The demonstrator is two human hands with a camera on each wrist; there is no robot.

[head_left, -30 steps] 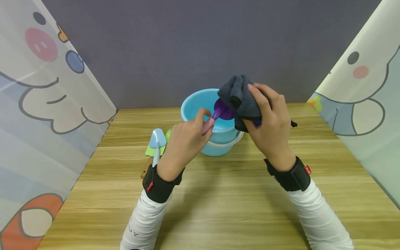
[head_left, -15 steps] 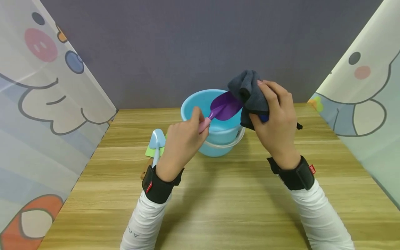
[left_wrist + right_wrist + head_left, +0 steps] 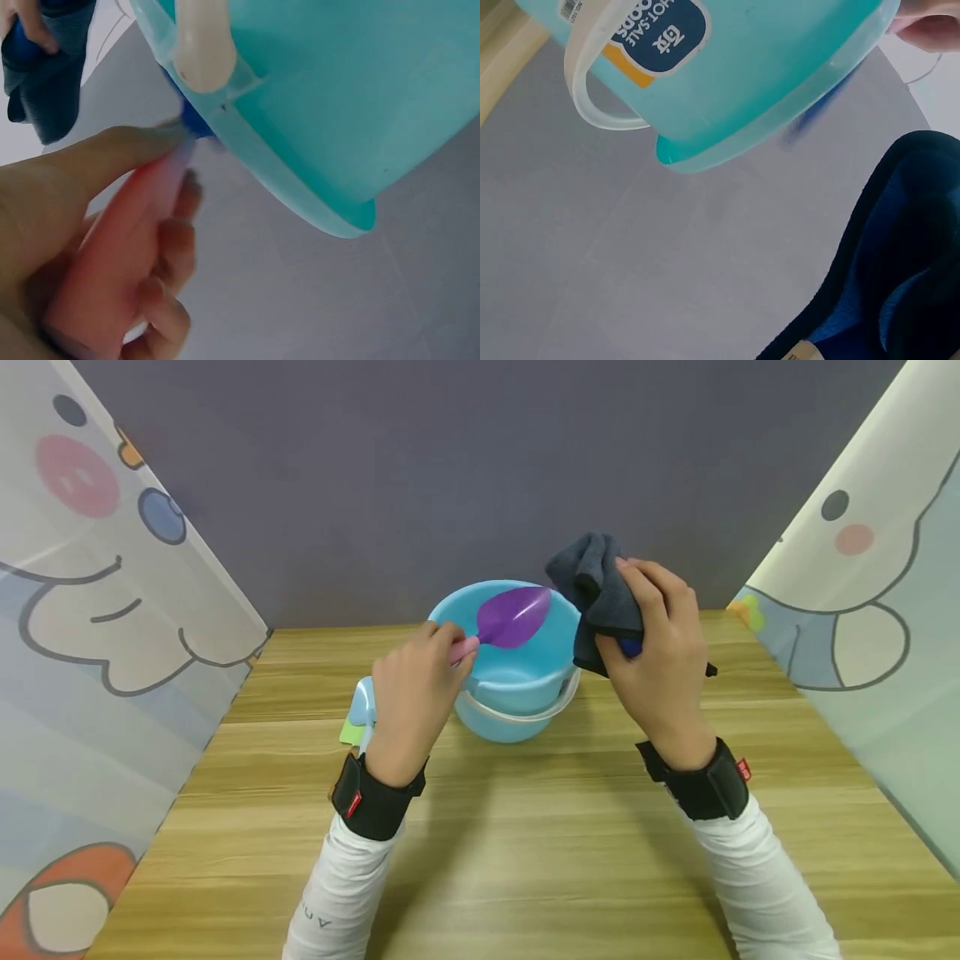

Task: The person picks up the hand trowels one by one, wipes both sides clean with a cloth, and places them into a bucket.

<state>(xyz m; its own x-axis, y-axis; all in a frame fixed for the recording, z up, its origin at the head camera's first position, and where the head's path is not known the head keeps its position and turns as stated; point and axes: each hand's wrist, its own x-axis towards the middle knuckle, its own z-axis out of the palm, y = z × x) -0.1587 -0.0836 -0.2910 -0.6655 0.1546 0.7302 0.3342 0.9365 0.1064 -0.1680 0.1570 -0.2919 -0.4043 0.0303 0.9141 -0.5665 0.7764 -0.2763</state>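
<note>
My left hand (image 3: 416, 693) grips the pink handle (image 3: 112, 255) of a trowel with a purple blade (image 3: 516, 617). The blade hangs over the mouth of a light blue bucket (image 3: 510, 697), angled toward the right. In my right hand (image 3: 660, 668) is a bunched dark grey cloth (image 3: 596, 585), held up beside the bucket's right rim. A patch of blue shows below the cloth near the thumb. The right wrist view shows blue folds of the cloth (image 3: 855, 292) close up. Trowel and cloth are apart, with a narrow gap between them.
A light blue trowel (image 3: 362, 703) and a light green piece (image 3: 351, 732) lie on the wooden table (image 3: 525, 860), partly hidden by my left hand. A dark grey wall (image 3: 412, 485) stands behind; cartoon-printed panels flank both sides. The bucket's white handle (image 3: 517, 718) hangs in front.
The trowel blade, earlier partly covered by the cloth, has come out to the left and is fully visible. My right hand moved slightly right with the cloth. The head view shifted a little.
</note>
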